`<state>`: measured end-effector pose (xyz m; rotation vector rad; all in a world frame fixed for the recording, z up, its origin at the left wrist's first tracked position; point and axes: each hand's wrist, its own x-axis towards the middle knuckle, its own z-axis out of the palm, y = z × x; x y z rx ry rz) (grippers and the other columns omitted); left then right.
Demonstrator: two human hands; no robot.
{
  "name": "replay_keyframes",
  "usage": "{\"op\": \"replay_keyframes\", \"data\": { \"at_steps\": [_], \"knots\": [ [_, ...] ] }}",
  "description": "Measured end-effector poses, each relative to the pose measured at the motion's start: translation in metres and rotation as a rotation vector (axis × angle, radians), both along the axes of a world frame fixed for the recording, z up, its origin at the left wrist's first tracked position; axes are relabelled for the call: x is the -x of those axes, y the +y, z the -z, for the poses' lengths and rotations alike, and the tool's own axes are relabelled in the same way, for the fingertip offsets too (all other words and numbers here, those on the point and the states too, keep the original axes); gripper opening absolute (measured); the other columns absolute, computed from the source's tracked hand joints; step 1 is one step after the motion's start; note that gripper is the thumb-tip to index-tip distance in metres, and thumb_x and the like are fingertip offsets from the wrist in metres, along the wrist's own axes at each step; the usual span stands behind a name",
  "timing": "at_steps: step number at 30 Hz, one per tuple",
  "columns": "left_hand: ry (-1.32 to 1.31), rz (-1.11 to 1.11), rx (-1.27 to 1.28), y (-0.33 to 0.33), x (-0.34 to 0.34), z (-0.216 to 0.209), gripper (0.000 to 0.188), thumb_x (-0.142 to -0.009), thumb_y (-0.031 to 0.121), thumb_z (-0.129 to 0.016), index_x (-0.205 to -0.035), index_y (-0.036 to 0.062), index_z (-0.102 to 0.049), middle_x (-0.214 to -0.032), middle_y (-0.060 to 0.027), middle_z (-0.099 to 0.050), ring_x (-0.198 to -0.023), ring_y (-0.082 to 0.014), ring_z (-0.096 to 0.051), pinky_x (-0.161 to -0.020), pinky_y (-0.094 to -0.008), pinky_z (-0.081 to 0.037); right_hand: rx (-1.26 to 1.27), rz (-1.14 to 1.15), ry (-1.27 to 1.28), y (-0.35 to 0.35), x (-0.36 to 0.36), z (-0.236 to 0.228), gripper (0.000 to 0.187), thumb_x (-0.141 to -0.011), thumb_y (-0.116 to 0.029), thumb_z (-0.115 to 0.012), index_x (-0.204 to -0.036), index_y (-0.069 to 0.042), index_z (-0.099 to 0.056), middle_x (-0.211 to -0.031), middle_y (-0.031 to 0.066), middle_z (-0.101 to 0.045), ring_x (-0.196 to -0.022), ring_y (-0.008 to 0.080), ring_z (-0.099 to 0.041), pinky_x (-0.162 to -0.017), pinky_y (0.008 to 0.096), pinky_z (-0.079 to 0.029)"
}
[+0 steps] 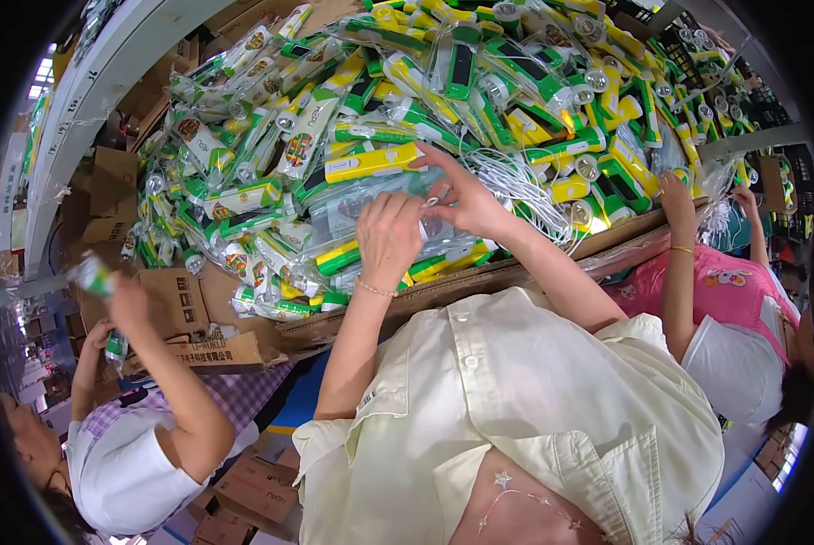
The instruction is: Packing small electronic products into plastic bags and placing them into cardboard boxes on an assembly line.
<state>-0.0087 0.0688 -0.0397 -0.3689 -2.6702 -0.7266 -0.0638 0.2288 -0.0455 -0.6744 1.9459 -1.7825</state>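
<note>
My left hand (390, 234) and my right hand (466, 195) meet over the near edge of the heap. Fingers of both are pinched round a small whitish thing (436, 194), mostly hidden; I cannot tell whether it is a cable end. Beneath the left hand lie clear plastic bags (339, 216). A yellow and white flashlight (370, 163) rests just beyond, close to my right hand's raised fingers. Right of that hand is a loose bundle of white cables (525, 186). Around them are piled many green, yellow and white flashlights (461, 64), many in clear wrap.
The cardboard edge (479, 266) of the bin runs in front of me. To the left, a co-worker (143, 427) holds a wrapped flashlight (93, 275) near a metal post (66, 118). At right another person's hand (677, 195) reaches into the heap. Cardboard boxes (257, 486) stand below left.
</note>
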Motion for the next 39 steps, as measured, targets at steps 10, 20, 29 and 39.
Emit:
{"op": "replay_keyframes", "data": {
  "at_steps": [10, 20, 29, 39],
  "knots": [
    [0.028, -0.163, -0.002, -0.048, -0.039, -0.003, 0.007, -0.075, 0.007, -0.066, -0.081, 0.0078, -0.065, -0.078, -0.0053, -0.061, -0.075, -0.0248, -0.057, -0.065, -0.0354, -0.044, -0.04, 0.038, 0.037, 0.009, 0.004, 0.002, 0.062, -0.074, 0.005, -0.067, -0.131, -0.011, -0.049, -0.115, 0.0075, -0.056, -0.086, 0.0142, -0.058, -0.075, 0.0274, -0.05],
    [-0.035, -0.17, -0.143, -0.047, -0.04, -0.011, 0.008, -0.077, 0.003, -0.066, -0.085, 0.0025, -0.065, -0.081, -0.0097, -0.062, -0.077, -0.0276, -0.058, -0.067, -0.0345, -0.046, -0.134, -0.046, 0.447, 0.019, 0.024, 0.004, 0.016, -0.073, -0.012, -0.074, -0.088, -0.006, -0.072, -0.085, 0.0056, -0.062, -0.085, 0.0187, -0.058, -0.073, 0.0288, -0.046],
    [-0.017, -0.125, -0.159, -0.048, -0.04, -0.003, 0.007, -0.076, 0.005, -0.066, -0.083, 0.0038, -0.064, -0.08, -0.0082, -0.062, -0.075, -0.0268, -0.057, -0.065, -0.0349, -0.046, -0.29, -0.217, 0.931, -0.012, 0.026, -0.016, 0.005, -0.072, -0.018, -0.069, -0.076, -0.016, -0.069, -0.079, -0.0022, -0.064, -0.077, 0.0223, -0.061, -0.066, 0.0349, -0.047],
    [0.014, -0.161, -0.102, -0.05, -0.04, -0.007, 0.007, -0.074, 0.009, -0.068, -0.081, 0.0066, -0.066, -0.077, -0.0054, -0.061, -0.073, -0.025, -0.057, -0.064, -0.0352, -0.045, -0.743, -0.407, 0.209, -0.045, 0.034, -0.035, 0.028, -0.071, -0.024, -0.073, -0.096, -0.014, -0.066, -0.09, 0.0031, -0.064, -0.09, 0.0212, -0.06, -0.073, 0.0304, -0.046]
  ]
}}
